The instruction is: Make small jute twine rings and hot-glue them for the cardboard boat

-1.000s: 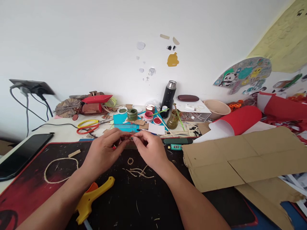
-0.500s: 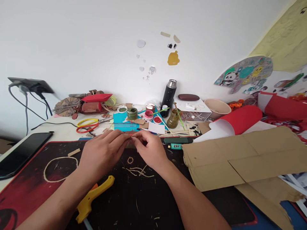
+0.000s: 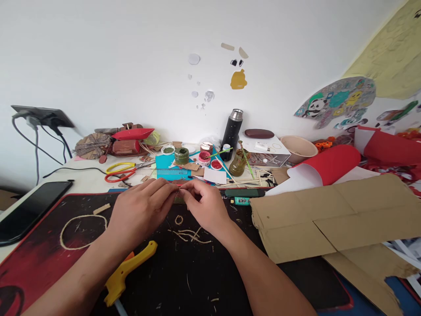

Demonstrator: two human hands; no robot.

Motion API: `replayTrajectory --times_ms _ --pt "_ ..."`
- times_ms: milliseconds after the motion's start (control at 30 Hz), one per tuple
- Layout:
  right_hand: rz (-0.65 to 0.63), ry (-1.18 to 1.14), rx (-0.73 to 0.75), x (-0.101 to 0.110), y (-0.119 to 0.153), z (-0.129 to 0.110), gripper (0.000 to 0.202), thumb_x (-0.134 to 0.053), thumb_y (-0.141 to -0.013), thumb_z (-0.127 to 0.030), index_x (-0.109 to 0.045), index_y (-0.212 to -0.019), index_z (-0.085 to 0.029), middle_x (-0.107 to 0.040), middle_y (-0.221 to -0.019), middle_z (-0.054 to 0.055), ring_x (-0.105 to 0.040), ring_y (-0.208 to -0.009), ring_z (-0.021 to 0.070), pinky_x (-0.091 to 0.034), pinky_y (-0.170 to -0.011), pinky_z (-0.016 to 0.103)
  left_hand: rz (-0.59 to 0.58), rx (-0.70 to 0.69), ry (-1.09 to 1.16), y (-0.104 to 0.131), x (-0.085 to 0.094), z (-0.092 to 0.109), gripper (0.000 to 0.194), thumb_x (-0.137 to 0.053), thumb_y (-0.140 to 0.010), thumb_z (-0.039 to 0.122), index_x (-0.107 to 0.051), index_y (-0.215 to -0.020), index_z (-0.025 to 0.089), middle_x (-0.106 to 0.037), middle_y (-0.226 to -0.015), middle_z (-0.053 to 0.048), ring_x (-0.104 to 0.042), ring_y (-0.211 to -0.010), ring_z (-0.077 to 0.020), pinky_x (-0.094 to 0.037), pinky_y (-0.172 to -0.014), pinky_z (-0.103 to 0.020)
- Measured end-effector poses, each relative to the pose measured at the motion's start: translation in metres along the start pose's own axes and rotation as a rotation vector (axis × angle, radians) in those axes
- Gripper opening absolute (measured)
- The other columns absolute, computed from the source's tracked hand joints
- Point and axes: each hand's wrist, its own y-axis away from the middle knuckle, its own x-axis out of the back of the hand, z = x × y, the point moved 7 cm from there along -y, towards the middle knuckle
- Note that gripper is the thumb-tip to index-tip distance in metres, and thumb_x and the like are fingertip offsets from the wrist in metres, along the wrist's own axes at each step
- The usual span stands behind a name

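Note:
My left hand [image 3: 141, 208] and my right hand [image 3: 205, 204] meet at the far side of the dark mat [image 3: 184, 281], fingertips pinched together. Whatever they pinch is very small and mostly covered by the fingers, so I cannot make it out. Just below the hands lie a small twine ring [image 3: 178, 220] and several short pieces of twine [image 3: 190, 235]. A larger loop of twine [image 3: 61, 237] rests left of my left wrist. Partly under my left forearm is a yellow glue gun [image 3: 131, 267].
Behind the hands stand a green paint jar [image 3: 181, 156], a pink paint jar [image 3: 204, 158] and a black flask [image 3: 230, 131]. Scissors [image 3: 118, 173] lie at the back left, a phone [image 3: 33, 210] at the left edge. Cardboard sheets [image 3: 329, 219] cover the right side.

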Motion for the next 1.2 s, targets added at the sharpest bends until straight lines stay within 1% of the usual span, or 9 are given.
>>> replayTrajectory --times_ms 67,167,233,300,467,700,833,1033,1200 --pt "0.005 0.0 0.01 0.001 0.0 -0.002 0.015 -0.07 -0.106 -0.033 -0.08 -0.108 -0.022 -0.07 -0.069 -0.003 -0.065 -0.063 0.0176 -0.048 -0.06 0.029 -0.017 0.066 0.021 0.0 -0.001 -0.005 0.036 -0.049 -0.113 0.031 -0.083 -0.104 0.023 -0.085 -0.096 -0.008 -0.077 -0.081 -0.0277 -0.053 -0.066 -0.036" --pt "0.048 0.06 0.033 0.006 0.0 -0.005 0.015 -0.071 -0.106 -0.035 -0.08 -0.111 -0.024 -0.071 -0.071 -0.002 -0.065 -0.064 0.0177 -0.047 -0.061 0.03 -0.064 0.222 0.088 0.003 -0.006 -0.017 0.032 -0.054 -0.108 0.037 -0.082 -0.102 0.024 -0.085 -0.096 -0.006 -0.077 -0.078 -0.0258 -0.048 -0.06 -0.034" --pt "0.073 0.135 0.07 0.007 0.001 -0.008 0.015 -0.073 -0.106 -0.034 -0.08 -0.114 -0.024 -0.072 -0.073 -0.002 -0.065 -0.064 0.0181 -0.048 -0.063 0.03 -0.094 0.305 0.143 0.005 -0.01 -0.023 0.028 -0.057 -0.105 0.038 -0.082 -0.101 0.025 -0.085 -0.096 -0.005 -0.076 -0.077 -0.0248 -0.046 -0.06 -0.033" --pt "0.065 0.21 0.131 0.005 0.003 -0.012 0.015 -0.074 -0.105 -0.032 -0.08 -0.117 -0.024 -0.075 -0.077 -0.001 -0.068 -0.068 0.0186 -0.05 -0.067 0.031 -0.102 0.34 0.167 0.006 -0.011 -0.027 0.028 -0.058 -0.104 0.04 -0.082 -0.101 0.025 -0.084 -0.095 -0.005 -0.076 -0.077 -0.0252 -0.046 -0.062 -0.032" --pt "0.025 0.382 0.291 -0.004 0.006 -0.02 0.016 -0.071 -0.108 -0.025 -0.079 -0.122 -0.023 -0.083 -0.091 0.004 -0.076 -0.085 0.0232 -0.054 -0.083 0.035 -0.13 0.332 0.176 0.006 -0.012 -0.027 0.032 -0.054 -0.105 0.041 -0.081 -0.1 0.025 -0.084 -0.096 -0.006 -0.076 -0.079 -0.0262 -0.046 -0.064 -0.033" --pt "0.01 0.498 0.318 -0.006 0.007 -0.019 0.021 -0.063 -0.113 -0.026 -0.078 -0.128 -0.024 -0.088 -0.108 0.008 -0.081 -0.098 0.0275 -0.056 -0.089 0.038 -0.187 0.31 0.243 0.004 -0.014 -0.023 0.031 -0.055 -0.101 0.039 -0.082 -0.102 0.024 -0.086 -0.101 -0.008 -0.077 -0.08 -0.0265 -0.053 -0.067 -0.034" --pt "0.019 0.537 0.339 -0.006 0.007 -0.02 0.021 -0.061 -0.114 -0.026 -0.079 -0.124 -0.023 -0.088 -0.108 0.009 -0.081 -0.097 0.0276 -0.056 -0.088 0.038 -0.183 0.316 0.263 0.004 -0.014 -0.023 0.03 -0.056 -0.099 0.039 -0.082 -0.1 0.026 -0.086 -0.102 -0.009 -0.078 -0.083 -0.0276 -0.055 -0.067 -0.034" --pt "0.013 0.588 0.336 -0.007 0.008 -0.018 0.022 -0.059 -0.113 -0.026 -0.08 -0.118 -0.022 -0.086 -0.101 0.01 -0.079 -0.09 0.0274 -0.055 -0.082 0.037 -0.189 0.325 0.257 0.005 -0.017 -0.024 0.03 -0.057 -0.099 0.039 -0.083 -0.099 0.026 -0.085 -0.101 -0.009 -0.077 -0.077 -0.0278 -0.052 -0.063 -0.034" --pt "0.026 0.449 0.285 -0.003 0.006 -0.017 0.016 -0.063 -0.11 -0.023 -0.079 -0.112 -0.022 -0.085 -0.094 0.006 -0.077 -0.083 0.0237 -0.052 -0.077 0.035 -0.184 0.294 0.277 0.005 -0.017 -0.024 0.03 -0.056 -0.103 0.038 -0.084 -0.104 0.025 -0.087 -0.106 -0.008 -0.078 -0.082 -0.0274 -0.053 -0.068 -0.035"
